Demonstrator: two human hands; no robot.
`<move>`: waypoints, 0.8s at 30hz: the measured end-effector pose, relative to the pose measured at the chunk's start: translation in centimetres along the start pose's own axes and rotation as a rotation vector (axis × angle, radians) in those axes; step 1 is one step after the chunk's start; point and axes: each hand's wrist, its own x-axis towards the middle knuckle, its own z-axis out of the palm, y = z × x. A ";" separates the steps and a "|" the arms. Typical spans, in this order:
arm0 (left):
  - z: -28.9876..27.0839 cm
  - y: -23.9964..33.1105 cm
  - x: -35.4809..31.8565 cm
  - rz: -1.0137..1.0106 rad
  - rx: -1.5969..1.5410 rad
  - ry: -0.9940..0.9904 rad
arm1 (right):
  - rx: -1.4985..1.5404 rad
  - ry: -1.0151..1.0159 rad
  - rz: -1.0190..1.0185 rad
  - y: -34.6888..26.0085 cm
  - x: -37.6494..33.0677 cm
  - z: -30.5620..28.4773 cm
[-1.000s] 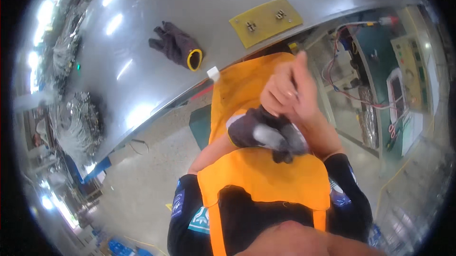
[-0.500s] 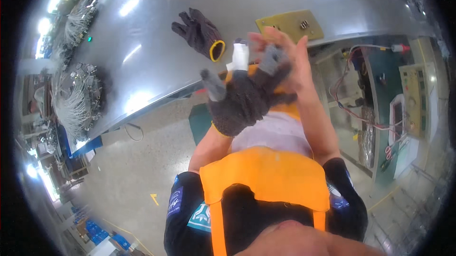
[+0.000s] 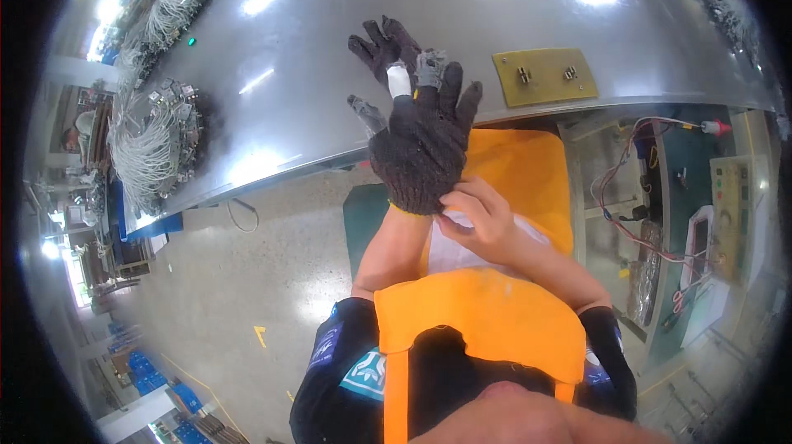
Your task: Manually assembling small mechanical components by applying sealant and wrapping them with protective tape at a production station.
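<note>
My left hand (image 3: 422, 143) wears a dark knitted glove with yellow trim at the wrist; its fingers are spread and hold nothing. Grey patches cover some fingertips, and white tape wraps one finger. My bare right hand (image 3: 483, 217) pinches the glove's cuff at the left wrist between thumb and fingers. Just beyond the left fingers, a second dark glove (image 3: 375, 50) lies on the metal table (image 3: 305, 89), partly hidden by the gloved hand. A yellow board (image 3: 544, 89) with two small metal fittings lies at the table's edge, to the right of both hands.
Bundles of white wires with connectors (image 3: 153, 135) lie along the table's left side, with more wiring (image 3: 730, 19) at the far right. Right of me, a red-plugged cable (image 3: 606, 188) hangs beside a green surface with scissors (image 3: 678, 302). My orange apron (image 3: 528, 172) spreads below the table edge.
My right hand has moved from the gloved fingertips down to the glove's cuff and closed on it. The gloved left hand now reaches farther forward, overlapping the loose glove in view.
</note>
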 end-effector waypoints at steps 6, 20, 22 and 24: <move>-3.5 -0.3 2.3 0.110 -0.382 -0.738 | 0.110 -0.173 0.070 -0.2 0.7 0.6; -9.6 0.7 4.3 -0.616 -0.544 -0.932 | 0.160 -0.411 -0.120 -0.2 1.1 0.0; -10.3 0.7 4.3 -0.675 -0.576 -0.958 | 0.154 -0.332 0.196 -0.1 2.3 -2.3; -10.7 0.4 3.6 -0.666 -0.552 -0.924 | 0.122 -0.157 0.156 -0.7 4.2 -2.6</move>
